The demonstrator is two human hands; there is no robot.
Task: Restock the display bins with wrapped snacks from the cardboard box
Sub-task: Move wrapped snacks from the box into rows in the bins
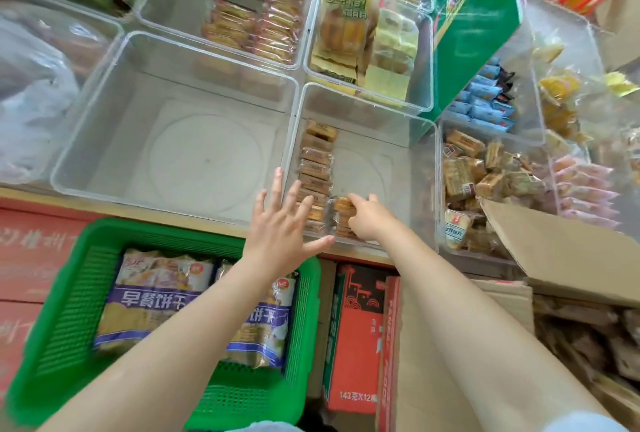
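A clear plastic bin [420, 168] in the middle holds a row of brown wrapped snacks [315, 168] along its left wall. My right hand [367, 218] reaches into the bin's near end and grips a small stack of wrapped snacks [343, 206] beside that row. My left hand [282, 223] is spread with straight fingers over the near left corner of the same bin, holding nothing. The cardboard box [561, 258] stands at the lower right with its flap up and wrapped snacks [588, 338] inside.
An empty clear bin [104, 113] sits left of the middle one. A full bin of brown snacks [485, 175] lies to the right. Below the shelf edge are a green basket [62, 327] with biscuit packs and a red carton [356, 338].
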